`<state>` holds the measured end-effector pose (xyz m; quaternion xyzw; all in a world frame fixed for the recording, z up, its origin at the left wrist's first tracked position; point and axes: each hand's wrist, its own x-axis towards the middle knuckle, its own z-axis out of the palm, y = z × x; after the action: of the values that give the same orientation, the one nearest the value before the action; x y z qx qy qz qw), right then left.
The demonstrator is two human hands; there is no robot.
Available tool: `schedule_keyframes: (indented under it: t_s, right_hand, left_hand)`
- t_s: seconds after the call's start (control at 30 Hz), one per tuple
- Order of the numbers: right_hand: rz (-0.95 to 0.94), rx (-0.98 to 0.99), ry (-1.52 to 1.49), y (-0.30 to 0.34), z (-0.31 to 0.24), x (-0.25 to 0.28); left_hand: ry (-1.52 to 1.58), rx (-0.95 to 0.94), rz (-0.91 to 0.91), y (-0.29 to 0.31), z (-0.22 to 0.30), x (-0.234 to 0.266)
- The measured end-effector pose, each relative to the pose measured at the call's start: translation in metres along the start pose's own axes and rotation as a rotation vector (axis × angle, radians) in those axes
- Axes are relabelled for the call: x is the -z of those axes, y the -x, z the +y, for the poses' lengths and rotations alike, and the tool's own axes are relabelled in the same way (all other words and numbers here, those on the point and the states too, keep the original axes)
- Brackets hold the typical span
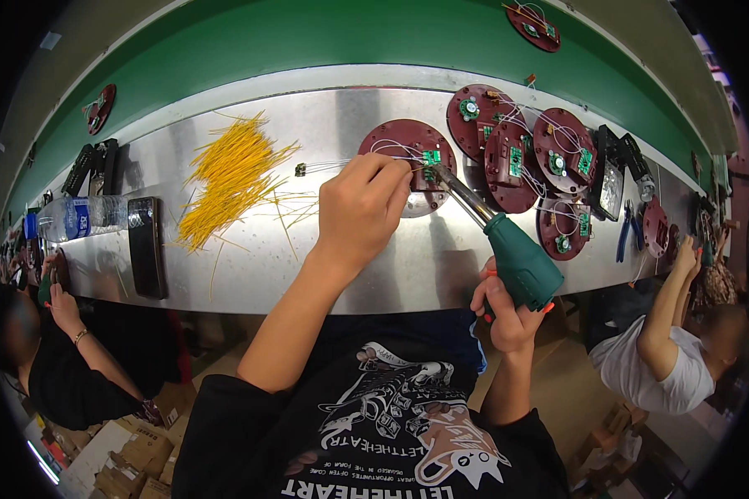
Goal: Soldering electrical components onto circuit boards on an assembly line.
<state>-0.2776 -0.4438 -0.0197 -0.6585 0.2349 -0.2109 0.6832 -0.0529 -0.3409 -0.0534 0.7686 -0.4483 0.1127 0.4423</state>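
Iron work at the small green board (431, 157), by the look of it. Board sits on the round maroon plate (399, 135), flat on the metal bench (324, 279), straight ahead of the person.

Right hand (512, 318): fingers wrapped round the green handle of the soldering gun (520, 259), nose slanting up-left to the board's lower edge. Contact at the tip is too small to tell.

Left hand (362, 204): fingers drawn in narrow at the board's left side. Pads turned away, so can't tell if they've closed on a wire.

To do it well: brace the left wrist on the bench, hold any wire dead still until the joint sets. Heat pad and wire together, short touch, lift straight off. Fingertips are near the hot nose, so grip further back if possible. Mind the thin white wires (394, 140) arching over the plate (insulation likely melts quickly).

Yellow strands (237, 179) lie well left, clear of the nose. Finished-looking or not, the plates (512, 166) on the right crowd the gun, so watch the elbow.
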Motion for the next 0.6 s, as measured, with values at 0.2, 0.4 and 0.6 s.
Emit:
schedule_keyframes:
  t_s: [0.2, 0.4, 0.6]
  right_hand:
    - [0.007, 0.002, 0.025, -0.0017, -0.0019, -0.0004]
    - [0.030, 0.025, 0.013, 0.0027, -0.0065, 0.0000]
    - [0.008, -0.013, 0.038, -0.0018, -0.0046, -0.0017]
  left_hand:
    - [0.018, 0.004, 0.002, 0.0011, -0.0012, 0.0002]
    - [0.014, 0.000, 0.009, 0.0005, -0.0012, 0.0004]
    - [0.022, 0.001, 0.011, 0.0016, -0.0010, 0.0004]
